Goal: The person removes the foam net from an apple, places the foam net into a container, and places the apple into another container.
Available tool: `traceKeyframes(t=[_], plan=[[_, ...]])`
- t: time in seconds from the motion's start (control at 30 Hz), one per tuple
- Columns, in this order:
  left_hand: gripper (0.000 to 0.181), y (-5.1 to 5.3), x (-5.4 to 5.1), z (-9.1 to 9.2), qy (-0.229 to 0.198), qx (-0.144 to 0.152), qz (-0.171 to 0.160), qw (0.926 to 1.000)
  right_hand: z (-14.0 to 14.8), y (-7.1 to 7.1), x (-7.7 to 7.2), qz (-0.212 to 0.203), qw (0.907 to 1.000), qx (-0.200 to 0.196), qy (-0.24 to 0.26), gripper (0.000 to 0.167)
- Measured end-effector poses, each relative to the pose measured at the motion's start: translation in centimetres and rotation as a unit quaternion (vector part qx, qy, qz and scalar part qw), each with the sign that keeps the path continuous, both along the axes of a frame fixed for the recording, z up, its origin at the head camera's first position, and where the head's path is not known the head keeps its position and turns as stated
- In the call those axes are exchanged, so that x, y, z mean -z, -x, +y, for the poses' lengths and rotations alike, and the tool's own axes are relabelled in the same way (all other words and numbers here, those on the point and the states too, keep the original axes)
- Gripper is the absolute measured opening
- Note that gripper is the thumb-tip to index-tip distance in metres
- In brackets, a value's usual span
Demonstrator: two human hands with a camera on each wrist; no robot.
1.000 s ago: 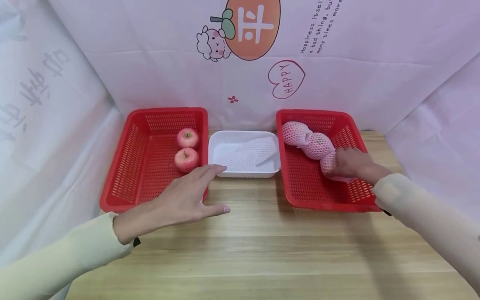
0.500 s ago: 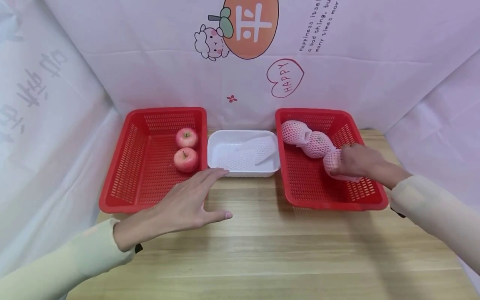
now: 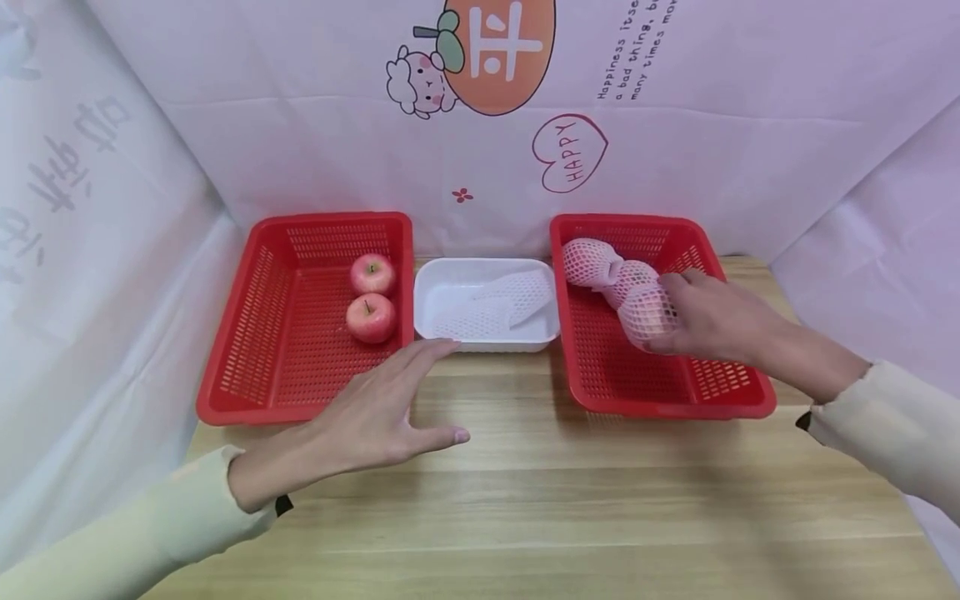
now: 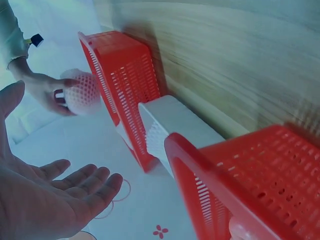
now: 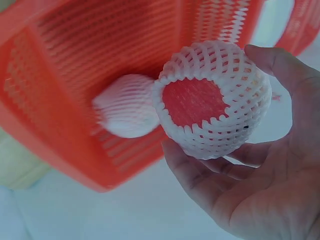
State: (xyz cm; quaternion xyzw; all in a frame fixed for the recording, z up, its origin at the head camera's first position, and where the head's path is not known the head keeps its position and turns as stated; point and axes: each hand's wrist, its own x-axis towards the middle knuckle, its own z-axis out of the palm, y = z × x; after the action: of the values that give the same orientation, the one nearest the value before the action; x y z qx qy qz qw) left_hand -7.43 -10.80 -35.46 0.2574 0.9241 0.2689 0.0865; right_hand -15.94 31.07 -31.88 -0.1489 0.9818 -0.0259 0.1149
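My right hand [image 3: 716,321] grips an apple in a white foam net [image 3: 647,318]. In the right wrist view red skin shows through the opening of the held apple's net [image 5: 212,100], with thumb and fingers around its sides. The left wrist view shows this netted apple [image 4: 82,94] raised above the rim of the right red basket [image 4: 125,70]. Other netted apples [image 3: 591,262] lie inside that basket. My left hand [image 3: 367,408] hovers with spread fingers by the front right corner of the left red basket [image 3: 300,412], holding nothing.
Two bare apples [image 3: 371,318] sit in the left basket, along its right side. A white tray [image 3: 450,287] stands between the baskets with foam nets [image 3: 517,296] in it. Behind them hangs a printed white cloth [image 3: 337,150]. The wooden table [image 3: 525,500] extends in front.
My right hand has lifted the netted apple from the right basket's floor, shifting it slightly left. My left hand has stayed almost in place.
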Motion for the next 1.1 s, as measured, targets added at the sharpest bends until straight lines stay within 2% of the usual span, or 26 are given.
traceKeyframes(t=[0.23, 0.47, 0.67, 0.77, 0.87, 1.1], plan=[[0.099, -0.6, 0.3, 0.3, -0.021, -0.007, -0.012, 0.9997, -4.4, -1.8, -2.0, 0.027, 0.9985, -0.044, 0.020, 0.102], [0.098, -0.9, 0.7, 0.5, -0.047, -0.016, -0.005, 0.9987, -8.5, -3.8, -2.3, 0.056, 0.9912, -0.109, 0.050, 0.099], [0.093, -1.3, 1.2, 0.5, -0.073, -0.008, 0.000, 0.9973, -10.9, -5.1, -1.4, 0.063, 0.9822, -0.166, 0.062, 0.099], [0.091, -1.6, 1.7, 0.4, -0.081, -0.006, 0.000, 0.9967, -12.0, -5.8, -0.7, 0.052, 0.9797, -0.182, 0.067, 0.099], [0.090, -1.9, 2.2, 0.4, -0.092, -0.003, 0.000, 0.9957, -13.1, -6.5, 0.3, 0.040, 0.9776, -0.195, 0.069, 0.098], [0.090, -2.8, 3.4, 0.4, -0.103, 0.007, 0.005, 0.9946, -15.0, -7.9, 3.0, 0.045, 0.9686, -0.228, 0.088, 0.093]])
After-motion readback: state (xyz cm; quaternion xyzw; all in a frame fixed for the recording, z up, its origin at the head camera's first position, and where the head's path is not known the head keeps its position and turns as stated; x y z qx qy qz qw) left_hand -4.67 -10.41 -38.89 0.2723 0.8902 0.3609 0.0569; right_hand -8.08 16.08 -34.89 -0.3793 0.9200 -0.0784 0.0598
